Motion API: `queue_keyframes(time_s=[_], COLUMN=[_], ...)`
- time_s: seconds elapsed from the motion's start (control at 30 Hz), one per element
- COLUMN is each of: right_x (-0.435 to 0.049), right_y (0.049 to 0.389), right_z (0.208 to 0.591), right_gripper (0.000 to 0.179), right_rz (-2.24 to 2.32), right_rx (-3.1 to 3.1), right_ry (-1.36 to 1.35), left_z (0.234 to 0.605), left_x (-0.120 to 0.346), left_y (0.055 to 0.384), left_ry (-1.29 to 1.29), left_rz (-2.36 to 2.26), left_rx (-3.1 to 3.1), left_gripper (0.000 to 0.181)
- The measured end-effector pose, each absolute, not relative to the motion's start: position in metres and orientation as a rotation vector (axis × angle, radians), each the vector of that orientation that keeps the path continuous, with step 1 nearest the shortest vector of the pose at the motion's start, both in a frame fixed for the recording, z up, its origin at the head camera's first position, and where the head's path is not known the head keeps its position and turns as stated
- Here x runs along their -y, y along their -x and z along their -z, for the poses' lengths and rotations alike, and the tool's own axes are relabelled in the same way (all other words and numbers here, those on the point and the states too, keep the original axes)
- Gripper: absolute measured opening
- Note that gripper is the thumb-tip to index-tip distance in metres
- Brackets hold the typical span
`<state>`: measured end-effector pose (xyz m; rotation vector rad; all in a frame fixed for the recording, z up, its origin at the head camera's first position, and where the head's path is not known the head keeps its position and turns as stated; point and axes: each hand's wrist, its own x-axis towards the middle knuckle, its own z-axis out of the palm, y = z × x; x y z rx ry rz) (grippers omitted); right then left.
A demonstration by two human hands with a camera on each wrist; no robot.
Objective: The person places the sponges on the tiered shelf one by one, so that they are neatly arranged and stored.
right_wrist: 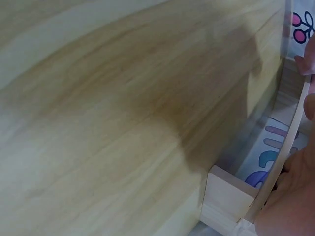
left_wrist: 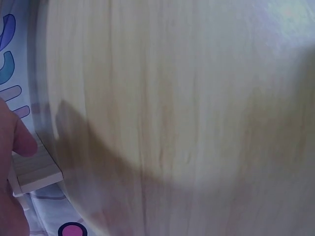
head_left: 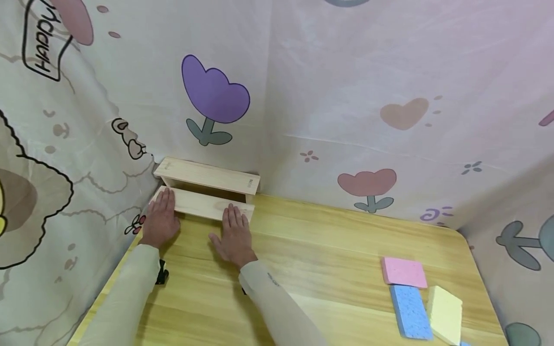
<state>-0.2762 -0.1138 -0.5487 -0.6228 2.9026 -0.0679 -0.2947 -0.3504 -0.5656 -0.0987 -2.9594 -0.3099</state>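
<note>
A small two-level wooden shelf [head_left: 207, 174] stands at the table's far left corner, against the patterned cloth. Its lower front board [head_left: 199, 204] lies below the top one, with a dark gap between them. My left hand [head_left: 161, 221] rests on the left end of the front board, fingers straight. Toward the right end, my right hand [head_left: 235, 238] lays its straight fingers on the same board, thumb spread aside. The right wrist view shows the board's thin edge [right_wrist: 283, 155] and a wooden end piece [right_wrist: 226, 194] under it. The left wrist view catches only part of the left hand.
On the table's right side lie a pink sponge [head_left: 404, 272], a blue sponge [head_left: 411, 312] and a pale yellow sponge [head_left: 445, 315]. A bit of another blue thing shows at the bottom edge. Printed cloth [head_left: 303, 96] hangs behind and beside the wooden table [head_left: 329, 259].
</note>
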Motion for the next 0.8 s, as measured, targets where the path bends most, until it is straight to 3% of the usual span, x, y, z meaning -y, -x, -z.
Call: queue_keyframes(time_s=[0.8], right_x=[0.091], right_y=[0.264], right_z=[0.544], right_gripper=[0.082], right_rz=[0.084], right_rx=[-2.867], right_ry=[0.646], left_z=[0.562], left_x=[0.329], left_y=[0.277], left_ry=[0.067], left_rz=[0.354], left_rx=[2.997], left_gripper=[0.077])
